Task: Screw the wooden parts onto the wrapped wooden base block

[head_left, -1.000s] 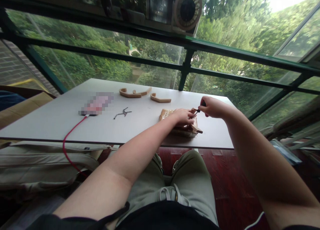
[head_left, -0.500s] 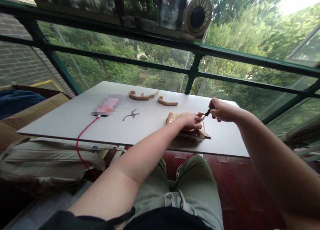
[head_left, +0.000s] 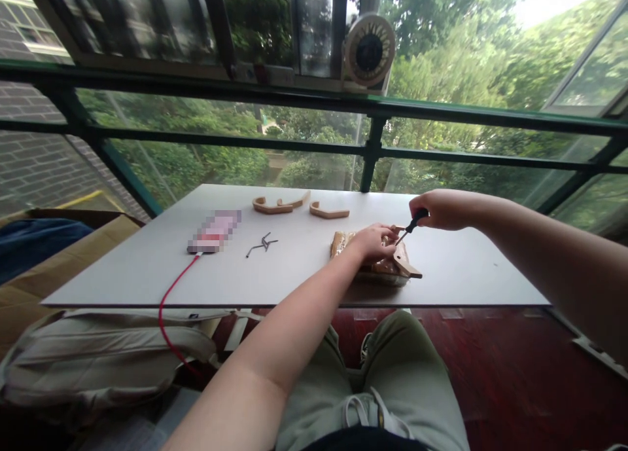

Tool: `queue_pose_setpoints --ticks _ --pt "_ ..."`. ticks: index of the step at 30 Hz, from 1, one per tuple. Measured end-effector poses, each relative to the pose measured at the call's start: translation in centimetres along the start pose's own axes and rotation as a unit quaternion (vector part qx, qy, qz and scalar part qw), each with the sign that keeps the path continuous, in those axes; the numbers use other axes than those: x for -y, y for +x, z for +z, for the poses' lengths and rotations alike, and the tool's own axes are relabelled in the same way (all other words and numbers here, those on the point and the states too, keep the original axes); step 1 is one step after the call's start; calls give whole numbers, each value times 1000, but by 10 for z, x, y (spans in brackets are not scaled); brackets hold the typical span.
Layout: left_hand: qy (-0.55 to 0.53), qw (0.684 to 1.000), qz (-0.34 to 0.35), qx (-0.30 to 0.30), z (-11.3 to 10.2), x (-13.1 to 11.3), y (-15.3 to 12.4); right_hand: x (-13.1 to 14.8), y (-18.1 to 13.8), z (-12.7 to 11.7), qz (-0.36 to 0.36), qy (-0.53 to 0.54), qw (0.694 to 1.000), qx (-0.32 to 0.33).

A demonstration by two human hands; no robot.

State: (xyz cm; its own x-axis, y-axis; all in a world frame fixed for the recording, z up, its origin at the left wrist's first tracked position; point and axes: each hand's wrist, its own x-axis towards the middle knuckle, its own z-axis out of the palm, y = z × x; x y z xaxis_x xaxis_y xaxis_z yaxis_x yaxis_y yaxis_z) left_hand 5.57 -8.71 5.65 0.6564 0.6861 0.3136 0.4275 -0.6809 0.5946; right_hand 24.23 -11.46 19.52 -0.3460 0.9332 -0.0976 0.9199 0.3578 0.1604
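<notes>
My right hand (head_left: 428, 209) is closed round the black handle of a screwdriver (head_left: 417, 218). The shaft slants down to the left, its tip beside the fingers of my left hand (head_left: 377, 243). Those left fingers are bent over a light wooden piece (head_left: 408, 266) and press it against a block wrapped in clear plastic (head_left: 339, 243). A hole shows in the wooden piece, and its end juts past the block's right side. The fingers hide the rest of it, and whether the tip sits in a screw is too small to tell.
Curved wooden hooks (head_left: 328, 212) lie toward the back of the white table (head_left: 294, 274). Several dark metal pins or bolts (head_left: 265, 243) lie left of the block. A phone (head_left: 216, 232) trails a red cable (head_left: 169, 294) over the front edge. Beyond are green rails (head_left: 245, 139).
The whole view has tilted, so the table sits lower in it. My right wrist has risen and turned over the screwdriver handle. My left hand stays on the wooden piece.
</notes>
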Motion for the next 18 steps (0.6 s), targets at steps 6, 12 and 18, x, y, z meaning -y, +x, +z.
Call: queue_pose_setpoints --ticks 6,12,18 --pt "15 1000 -16 2 0 -3 0 4 3 -6 50 65 994 76" --pt "30 999 -9 16 -1 -7 -1 3 8 -9 46 50 991 115" --pt "48 998 -25 11 1 -7 4 5 8 -12 61 44 989 125"
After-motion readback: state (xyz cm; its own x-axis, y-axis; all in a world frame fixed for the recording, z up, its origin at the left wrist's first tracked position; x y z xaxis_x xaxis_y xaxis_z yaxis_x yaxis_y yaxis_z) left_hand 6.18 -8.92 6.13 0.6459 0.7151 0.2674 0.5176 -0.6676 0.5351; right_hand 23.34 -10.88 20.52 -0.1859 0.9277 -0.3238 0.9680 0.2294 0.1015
